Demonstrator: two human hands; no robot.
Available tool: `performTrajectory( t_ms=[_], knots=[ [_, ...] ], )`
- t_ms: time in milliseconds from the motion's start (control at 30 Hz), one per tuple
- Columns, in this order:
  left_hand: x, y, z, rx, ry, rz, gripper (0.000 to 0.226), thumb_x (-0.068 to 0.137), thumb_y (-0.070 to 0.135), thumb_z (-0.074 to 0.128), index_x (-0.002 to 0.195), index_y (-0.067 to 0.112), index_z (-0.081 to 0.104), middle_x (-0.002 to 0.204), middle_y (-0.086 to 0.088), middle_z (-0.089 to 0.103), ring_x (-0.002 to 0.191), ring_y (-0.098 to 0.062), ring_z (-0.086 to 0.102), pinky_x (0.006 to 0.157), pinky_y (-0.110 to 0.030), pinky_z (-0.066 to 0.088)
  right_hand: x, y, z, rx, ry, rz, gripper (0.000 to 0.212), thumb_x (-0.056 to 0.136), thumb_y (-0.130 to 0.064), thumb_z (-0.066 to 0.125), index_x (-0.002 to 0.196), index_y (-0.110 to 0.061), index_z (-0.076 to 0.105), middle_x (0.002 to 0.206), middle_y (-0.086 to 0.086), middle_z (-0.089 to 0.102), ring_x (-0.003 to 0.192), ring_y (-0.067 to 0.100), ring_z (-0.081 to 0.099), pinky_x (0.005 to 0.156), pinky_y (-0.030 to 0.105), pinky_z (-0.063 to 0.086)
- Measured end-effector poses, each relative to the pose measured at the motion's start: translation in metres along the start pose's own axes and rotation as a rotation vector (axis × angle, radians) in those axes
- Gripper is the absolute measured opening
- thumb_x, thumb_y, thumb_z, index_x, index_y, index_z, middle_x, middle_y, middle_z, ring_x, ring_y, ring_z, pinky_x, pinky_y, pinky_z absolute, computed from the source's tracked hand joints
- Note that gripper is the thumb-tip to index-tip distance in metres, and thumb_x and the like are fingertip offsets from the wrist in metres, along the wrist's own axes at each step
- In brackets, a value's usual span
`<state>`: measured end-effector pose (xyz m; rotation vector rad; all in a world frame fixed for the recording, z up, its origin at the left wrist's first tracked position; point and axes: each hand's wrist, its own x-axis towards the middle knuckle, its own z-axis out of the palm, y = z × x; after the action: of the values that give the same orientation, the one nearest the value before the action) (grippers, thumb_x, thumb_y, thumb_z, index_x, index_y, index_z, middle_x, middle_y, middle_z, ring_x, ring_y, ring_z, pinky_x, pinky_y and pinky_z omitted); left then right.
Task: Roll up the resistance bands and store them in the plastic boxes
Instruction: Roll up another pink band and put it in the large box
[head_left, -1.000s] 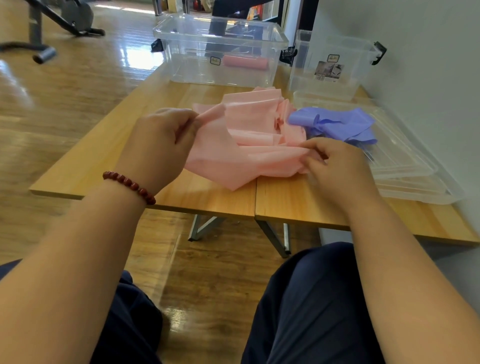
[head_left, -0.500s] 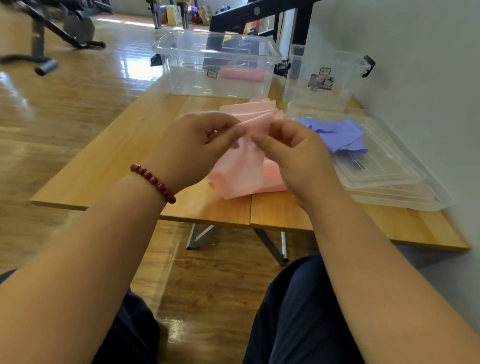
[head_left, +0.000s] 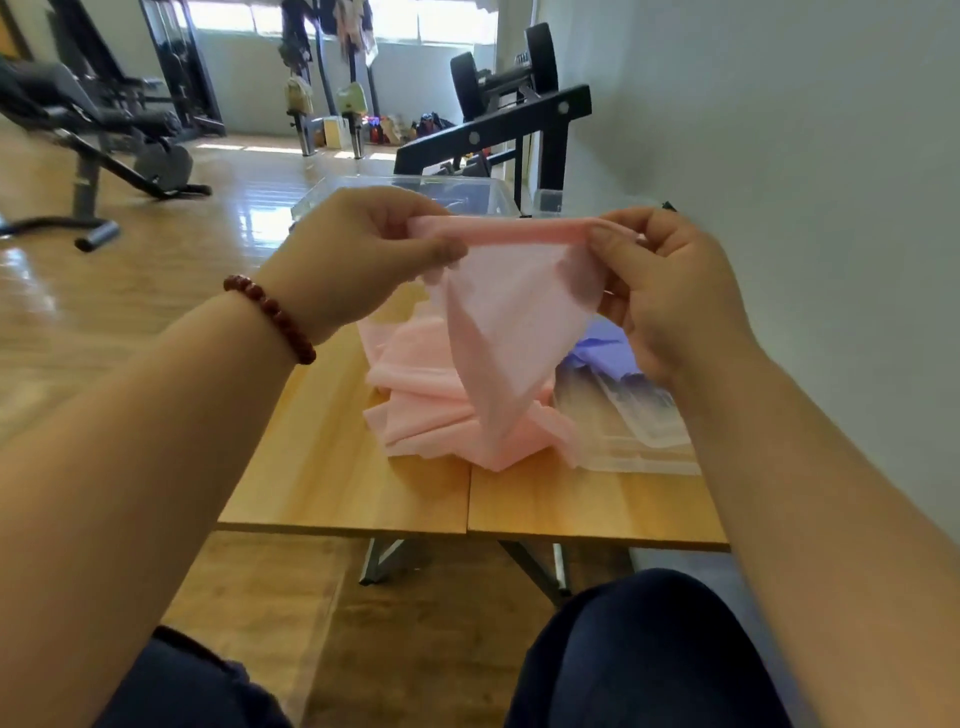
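A pink resistance band (head_left: 506, 332) hangs from both hands above the wooden table (head_left: 332, 467). My left hand (head_left: 358, 249) pinches its top edge at the left corner and my right hand (head_left: 660, 280) pinches the right corner, so the edge is stretched level between them. The band's lower part trails down into a crumpled pink heap on the table. A purple band (head_left: 602, 348) lies on flat clear lids (head_left: 639, 431) behind my right hand. Two clear plastic boxes (head_left: 467, 189) stand at the table's far end, mostly hidden by my hands.
A white wall runs close along the right side. A black dumbbell rack (head_left: 514, 119) stands behind the boxes. A weight bench (head_left: 104, 135) sits on the wooden floor to the far left. My knees are under the table's near edge.
Both hands have lifted the pink band's end off the table and moved apart, stretching its top edge. The head camera has tilted upward, showing more of the room.
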<state>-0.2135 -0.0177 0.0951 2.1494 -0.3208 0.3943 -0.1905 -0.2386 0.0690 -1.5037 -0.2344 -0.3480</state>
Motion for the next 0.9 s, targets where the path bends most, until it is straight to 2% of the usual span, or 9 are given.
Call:
performTrajectory(
  t_ms=[100,200,267,333,467,600,667,767,900],
  knots=[
    [0.015,0.013,0.004,-0.368,0.031,-0.081,0.015,0.089,0.014,0.067,0.101,0.022,0.068,0.097,0.001,0.072,0.092,-0.010,0.070,0.081,-0.024,0.058,0.011,-0.018,-0.006,0.067,0.012,-0.007,0.017,0.095,-0.008,0.062,0.084,-0.020,0.065,0.077,-0.001,0.068,0.074,0.018,0.066,0.066,0.031,0.057],
    [0.029,0.031,0.010,-0.579,0.041,-0.104,0.016,0.091,0.005,0.063,0.106,0.011,0.067,0.094,-0.003,0.071,0.082,-0.013,0.072,0.074,-0.024,0.057,0.021,-0.036,-0.011,0.072,0.054,-0.038,0.014,0.095,-0.010,0.062,0.085,-0.019,0.065,0.070,-0.005,0.067,0.064,0.011,0.063,0.061,0.028,0.055],
    [0.037,0.043,0.013,-0.590,0.061,-0.085,0.015,0.092,0.006,0.062,0.105,0.011,0.067,0.086,-0.001,0.070,0.069,-0.010,0.068,0.068,-0.023,0.055,0.028,-0.047,-0.016,0.056,0.089,-0.074,0.012,0.096,-0.013,0.062,0.085,-0.018,0.065,0.070,-0.005,0.067,0.063,0.011,0.063,0.064,0.030,0.054],
    [0.046,0.053,0.014,-0.554,0.092,-0.059,0.013,0.092,0.008,0.064,0.100,0.015,0.070,0.082,0.000,0.070,0.066,-0.011,0.064,0.065,-0.025,0.055,0.036,-0.059,-0.021,0.062,0.122,-0.102,0.012,0.096,-0.013,0.061,0.085,-0.016,0.066,0.068,-0.005,0.068,0.061,0.010,0.065,0.064,0.029,0.055],
    [0.062,0.076,0.011,-0.467,0.169,0.004,0.011,0.092,0.015,0.065,0.095,0.023,0.071,0.093,-0.006,0.071,0.083,-0.023,0.063,0.083,-0.040,0.059,0.048,-0.087,-0.030,0.062,0.126,-0.114,0.014,0.098,-0.014,0.059,0.084,-0.013,0.063,0.070,-0.003,0.068,0.059,0.011,0.067,0.063,0.025,0.056],
    [0.073,0.093,0.008,-0.535,0.126,0.041,0.010,0.092,0.016,0.064,0.099,0.020,0.071,0.081,0.002,0.065,0.075,-0.012,0.060,0.074,-0.025,0.056,0.058,-0.107,-0.040,0.082,0.142,-0.135,0.013,0.095,-0.011,0.063,0.083,-0.014,0.066,0.082,0.001,0.068,0.069,0.011,0.070,0.071,0.023,0.056],
    [0.076,0.098,0.009,-0.629,0.097,0.035,0.011,0.093,0.014,0.063,0.100,0.017,0.070,0.083,0.002,0.069,0.080,-0.011,0.066,0.077,-0.027,0.056,0.061,-0.116,-0.043,0.117,0.150,-0.146,0.009,0.093,-0.008,0.064,0.087,-0.015,0.065,0.086,0.003,0.067,0.068,0.008,0.069,0.073,0.023,0.056],
    [0.078,0.105,0.010,-0.734,0.100,0.022,0.009,0.093,0.010,0.064,0.098,0.014,0.071,0.075,0.003,0.071,0.075,-0.011,0.070,0.071,-0.026,0.057,0.064,-0.124,-0.044,0.148,0.158,-0.140,0.012,0.093,-0.007,0.064,0.091,-0.018,0.062,0.094,0.006,0.066,0.065,0.008,0.069,0.071,0.023,0.056],
    [0.082,0.113,0.008,-0.611,0.208,0.061,0.008,0.091,0.015,0.067,0.090,0.021,0.071,0.082,0.003,0.071,0.074,-0.011,0.069,0.075,-0.029,0.059,0.070,-0.127,-0.039,0.155,0.185,-0.168,0.012,0.093,-0.005,0.064,0.088,-0.016,0.065,0.089,0.005,0.068,0.069,0.009,0.070,0.070,0.021,0.055]
  ],
)
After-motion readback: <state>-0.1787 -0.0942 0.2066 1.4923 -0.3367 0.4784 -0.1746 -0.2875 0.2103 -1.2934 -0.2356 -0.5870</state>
